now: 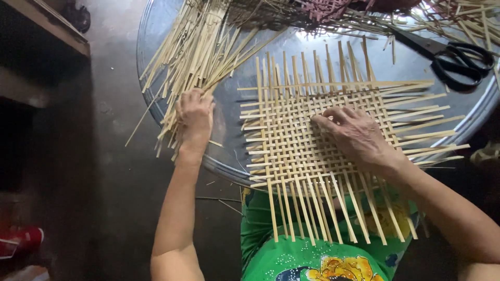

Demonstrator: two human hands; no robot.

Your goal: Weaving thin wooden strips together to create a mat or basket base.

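On the round metal tray (156, 31), the left hand (195, 118) curls around loose flat bamboo strips (195, 52); the right hand (355, 134) presses spread fingers flat on the woven lattice mat (297, 145), gripping nothing.

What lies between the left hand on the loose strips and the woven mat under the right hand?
Nothing visible: only bare tray separates the left hand on the loose strips from the woven mat, which the right hand presses.
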